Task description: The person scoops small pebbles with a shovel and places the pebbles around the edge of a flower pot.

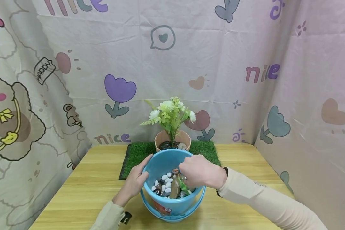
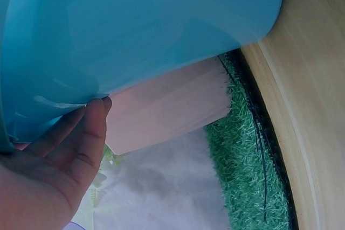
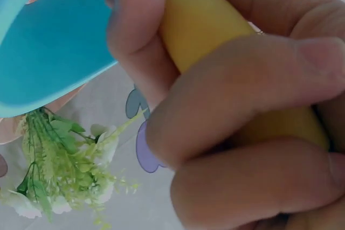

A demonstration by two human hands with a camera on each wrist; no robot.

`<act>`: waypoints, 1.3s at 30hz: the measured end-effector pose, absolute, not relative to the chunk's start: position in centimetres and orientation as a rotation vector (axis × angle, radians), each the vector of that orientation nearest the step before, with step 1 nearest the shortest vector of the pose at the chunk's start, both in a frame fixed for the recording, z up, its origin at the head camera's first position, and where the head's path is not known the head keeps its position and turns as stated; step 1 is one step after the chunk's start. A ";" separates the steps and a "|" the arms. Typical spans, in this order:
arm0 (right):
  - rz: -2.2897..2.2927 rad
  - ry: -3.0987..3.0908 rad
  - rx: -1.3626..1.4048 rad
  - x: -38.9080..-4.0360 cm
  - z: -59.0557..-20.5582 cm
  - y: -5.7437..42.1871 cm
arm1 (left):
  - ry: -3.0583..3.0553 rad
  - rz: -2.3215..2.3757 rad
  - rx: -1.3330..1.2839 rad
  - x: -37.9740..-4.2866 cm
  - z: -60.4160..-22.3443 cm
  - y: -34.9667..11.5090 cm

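Observation:
A light blue bucket (image 1: 161,163) stands on the table, leaning toward me. My left hand (image 1: 135,180) holds its left rim, the thumb over the edge and the fingers (image 2: 91,133) against the outer wall. Over the bucket's right side, my right hand (image 1: 201,171) is curled round the yellow handle (image 3: 199,20) of a tool. Below that fist a green piece (image 1: 184,187) shows among the stones; whether it belongs to the handle I cannot tell. White pebbles (image 1: 168,185) and a long brown stone (image 1: 174,188) lie inside the bucket.
Behind the bucket, a pink pot (image 1: 160,139) with white flowers (image 1: 167,105) and dark stones stands on a green grass mat (image 1: 138,150). The bucket's handle (image 1: 172,218) hangs down in front. A printed cloth (image 1: 175,70) encloses the wooden table (image 1: 86,182).

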State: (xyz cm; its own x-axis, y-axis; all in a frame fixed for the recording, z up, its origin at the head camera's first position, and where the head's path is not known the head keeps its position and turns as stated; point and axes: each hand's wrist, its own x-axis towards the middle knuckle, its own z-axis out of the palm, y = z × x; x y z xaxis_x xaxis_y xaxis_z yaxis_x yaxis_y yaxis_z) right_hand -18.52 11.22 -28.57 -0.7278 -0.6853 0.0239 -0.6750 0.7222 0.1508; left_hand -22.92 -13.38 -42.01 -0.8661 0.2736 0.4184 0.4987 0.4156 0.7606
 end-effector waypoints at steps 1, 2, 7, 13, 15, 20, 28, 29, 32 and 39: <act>-0.211 -2.831 1.116 -18.4 -28.6 11.1 | -2.439 -1.432 -0.679 -22.9 -42.0 -13.4; -0.217 -2.822 1.103 -18.4 -28.7 11.1 | -2.440 -1.432 -0.679 -22.9 -42.0 -13.4; -0.230 -2.800 1.078 -18.0 -29.0 10.7 | -2.439 -1.424 -0.680 -22.9 -42.1 -13.4; -0.267 -2.760 1.102 -17.5 -29.2 10.6 | -2.445 -1.429 -0.681 -22.8 -42.1 -13.4; -0.273 -2.726 1.100 -17.2 -29.0 10.8 | -2.450 -1.429 -0.683 -22.8 -42.1 -13.4; -0.282 -2.679 1.111 -16.7 -28.9 10.7 | -2.442 -1.418 -0.661 -22.8 -42.0 -13.5; -0.362 -2.584 1.120 -16.5 -29.1 10.2 | -2.439 -1.429 -0.680 -22.9 -42.4 -13.4; -0.379 -2.563 1.103 -16.5 -28.8 10.2 | -2.438 -1.431 -0.676 -22.8 -42.4 -13.4; -0.421 -2.515 1.042 -16.6 -27.8 10.2 | -2.431 -1.438 -0.666 -22.8 -42.1 -13.4; -0.303 -2.693 1.022 -17.9 -27.7 11.1 | -2.418 -1.437 -0.695 -23.0 -42.0 -13.6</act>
State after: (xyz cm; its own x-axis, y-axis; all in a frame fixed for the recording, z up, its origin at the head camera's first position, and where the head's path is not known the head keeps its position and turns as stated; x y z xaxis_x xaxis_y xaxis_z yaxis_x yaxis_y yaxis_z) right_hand -17.89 11.06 -27.68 -0.7249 -0.6717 0.1528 -0.6209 0.7332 0.2774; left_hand -23.01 -13.58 -42.03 -0.8571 0.2747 0.4359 0.5142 0.4018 0.7578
